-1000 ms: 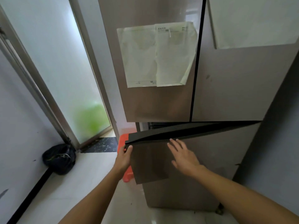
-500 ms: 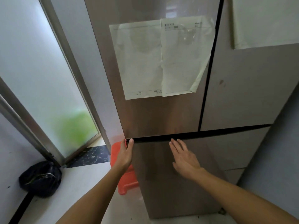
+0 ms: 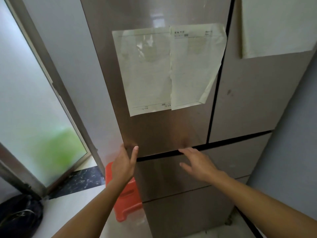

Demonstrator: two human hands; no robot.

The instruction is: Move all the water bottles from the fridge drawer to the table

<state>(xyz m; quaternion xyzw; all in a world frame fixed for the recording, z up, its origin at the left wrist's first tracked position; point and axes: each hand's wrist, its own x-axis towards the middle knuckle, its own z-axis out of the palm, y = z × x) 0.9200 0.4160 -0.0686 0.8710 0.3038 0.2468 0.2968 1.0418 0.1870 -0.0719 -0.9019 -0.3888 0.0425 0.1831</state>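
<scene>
Reaching in from the bottom of the view, both bare forearms stretch toward the fridge front. The left hand (image 3: 124,164) sits at the left edge, fingers straight and loosely spread, thumb tip up against the lower corner of the upper door, gripping nothing. The right hand (image 3: 197,163) hovers flat and open at the dark seam, fingers extended along the top lip of the fridge drawer (image 3: 173,176), and it too holds nothing. Whether that palm actually touches the panel, I cannot tell.

Beside the left wrist an orange stool (image 3: 125,198) pokes out by the fridge, and a black bag (image 3: 18,215) slumps on the floor at far left. Higher up, two paper sheets (image 3: 169,69) are stuck to the upper door.

And the drawer is shut flush! No water bottles in sight, no table in sight either, so how many have been moved cannot be judged; any bottles left would be hidden behind that closed front.

A second ago the drawer stood pulled out at an angle with the left hand on its corner; half a second ago it was nearly closed. Now it is fully home, and the hands are lifting off it.
</scene>
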